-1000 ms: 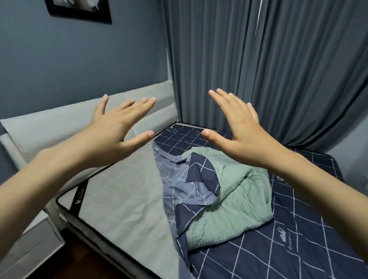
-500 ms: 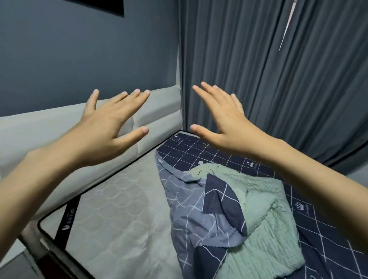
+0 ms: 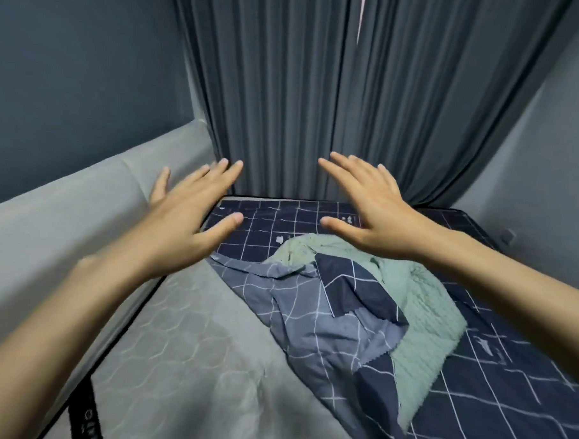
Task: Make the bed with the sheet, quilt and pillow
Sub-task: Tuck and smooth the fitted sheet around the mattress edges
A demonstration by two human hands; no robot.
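A navy sheet (image 3: 507, 385) with a white grid covers the right half of the bed, and its paler underside is folded back over the middle. A mint-green quilt (image 3: 421, 316) lies bunched on the sheet, partly under the fold. The left half shows bare grey quilted mattress (image 3: 175, 373). My left hand (image 3: 188, 220) hovers open above the mattress near the headboard. My right hand (image 3: 374, 209) hovers open above the quilt's far end. Neither hand touches any fabric. I see no pillow.
A padded grey headboard (image 3: 66, 222) runs along the left side. Dark grey curtains (image 3: 342, 101) hang against the bed's far edge. A pale wall (image 3: 544, 158) stands at the right. A black label strip (image 3: 84, 424) marks the mattress edge at the lower left.
Both hands have dropped lower and reached further over the bed. The view has moved closer and turned towards the curtains. The picture frame on the wall is out of sight.
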